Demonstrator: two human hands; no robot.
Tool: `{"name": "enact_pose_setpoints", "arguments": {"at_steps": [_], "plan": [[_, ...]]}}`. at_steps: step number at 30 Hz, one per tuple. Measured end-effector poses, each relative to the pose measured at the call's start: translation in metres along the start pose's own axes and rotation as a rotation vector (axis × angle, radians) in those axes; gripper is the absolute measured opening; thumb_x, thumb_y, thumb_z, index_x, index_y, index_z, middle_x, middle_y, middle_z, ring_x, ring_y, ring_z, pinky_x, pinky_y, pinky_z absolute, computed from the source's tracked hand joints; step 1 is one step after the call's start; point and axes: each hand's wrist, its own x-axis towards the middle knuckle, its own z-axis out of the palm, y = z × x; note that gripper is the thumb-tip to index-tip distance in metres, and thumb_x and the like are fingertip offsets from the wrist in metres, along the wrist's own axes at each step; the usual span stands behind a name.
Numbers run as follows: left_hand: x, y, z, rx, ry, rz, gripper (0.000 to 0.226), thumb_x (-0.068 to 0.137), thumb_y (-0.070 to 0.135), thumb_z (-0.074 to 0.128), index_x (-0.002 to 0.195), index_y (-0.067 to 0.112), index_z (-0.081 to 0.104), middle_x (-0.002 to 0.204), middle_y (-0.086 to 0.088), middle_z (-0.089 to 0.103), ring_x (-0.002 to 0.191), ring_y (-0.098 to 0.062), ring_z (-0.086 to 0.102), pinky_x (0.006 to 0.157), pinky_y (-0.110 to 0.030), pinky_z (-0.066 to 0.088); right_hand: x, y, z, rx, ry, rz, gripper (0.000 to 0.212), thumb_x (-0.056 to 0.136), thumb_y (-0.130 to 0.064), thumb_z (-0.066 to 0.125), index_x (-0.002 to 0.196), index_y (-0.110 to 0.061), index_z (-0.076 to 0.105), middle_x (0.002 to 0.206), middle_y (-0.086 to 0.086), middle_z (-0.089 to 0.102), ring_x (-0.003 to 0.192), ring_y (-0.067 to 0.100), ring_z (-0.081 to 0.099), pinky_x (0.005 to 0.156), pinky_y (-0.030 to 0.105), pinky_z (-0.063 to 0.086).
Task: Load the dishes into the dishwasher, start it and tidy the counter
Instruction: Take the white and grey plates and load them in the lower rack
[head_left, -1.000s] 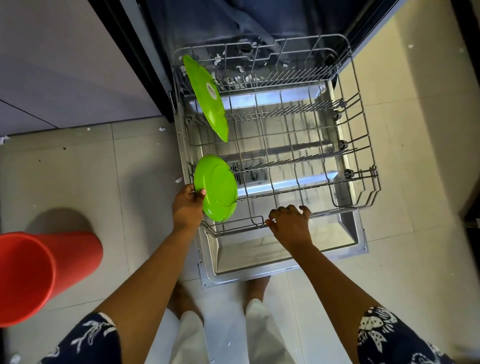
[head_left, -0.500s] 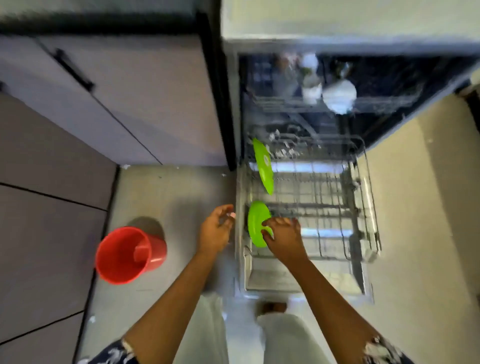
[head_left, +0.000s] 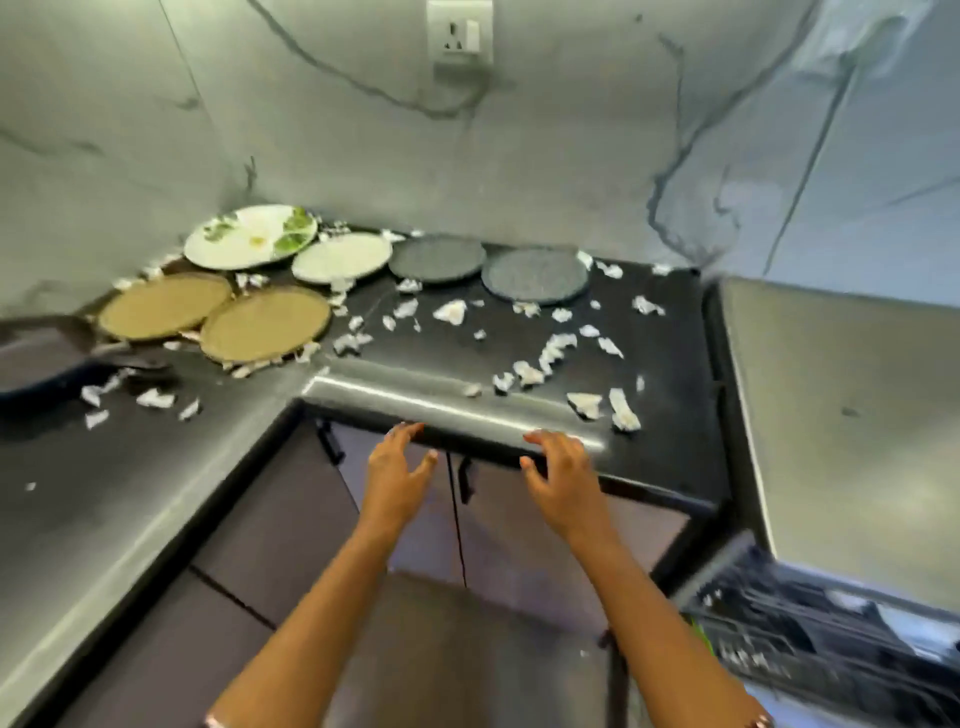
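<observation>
**Empty hands at the counter's edge, plates ahead and off to the left**

The left hand (head_left: 397, 462) and the right hand (head_left: 558, 470) hovered at the front lip of the glossy black stone counter (head_left: 431, 358), fingers loosely spread and holding nothing. The round plates lay flat along the back, in a row running left to right among torn white paper scraps (head_left: 556, 349). The light grey speckled round plate (head_left: 535, 274) sat almost straight beyond the right hand, the nearer tan round plate (head_left: 265, 322) up and left of the left hand (likely that hand's reach). The open dishwasher (head_left: 810, 639) lay low on the right.
</observation>
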Motion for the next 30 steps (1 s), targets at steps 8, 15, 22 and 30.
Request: {"name": "enact_pose_setpoints", "arguments": {"at_steps": [8,15,22,30], "plan": [[0.100,-0.025,-0.012,0.365,-0.145,-0.008,0.052,0.094,0.038,0.050,0.142,0.019,0.041,0.152,-0.007,0.033,0.141,-0.027,0.025,0.114,-0.044,0.020,0.081,-0.008,0.047,-0.356,-0.183,-0.067,0.039,0.077,-0.037,0.051,0.106,-0.016,0.066,0.110,0.006,0.066,0.096,0.027,0.064,0.073,0.040,0.052],[0.104,-0.041,-0.001,0.616,0.013,0.144,0.063,0.085,0.060,0.026,0.131,0.027,0.054,0.135,0.001,0.054,0.124,-0.027,0.049,0.098,-0.045,0.040,0.118,0.001,0.054,-0.556,-0.166,-0.221,0.017,0.074,-0.037,0.065,0.080,-0.021,0.066,0.078,-0.003,0.063,0.070,0.019,0.062,0.049,0.031,0.046],[0.169,-0.017,-0.020,0.624,0.053,0.029,0.027,0.091,0.045,0.050,0.101,0.022,0.062,0.096,0.000,0.065,0.095,-0.024,0.060,0.078,-0.038,0.047,0.246,-0.017,0.043,-0.371,-0.345,-0.204,0.028,0.091,-0.041,0.047,0.097,-0.021,0.066,0.103,0.003,0.068,0.099,0.027,0.061,0.074,0.032,0.044],[0.282,-0.032,-0.054,0.339,0.198,-0.058,0.030,0.088,0.030,0.058,0.116,0.020,0.061,0.119,-0.004,0.061,0.109,-0.026,0.055,0.089,-0.039,0.047,0.386,-0.030,0.101,-0.070,-0.347,0.022,0.026,0.089,-0.027,0.057,0.110,-0.014,0.064,0.113,0.008,0.066,0.102,0.025,0.060,0.084,0.032,0.045]]}}
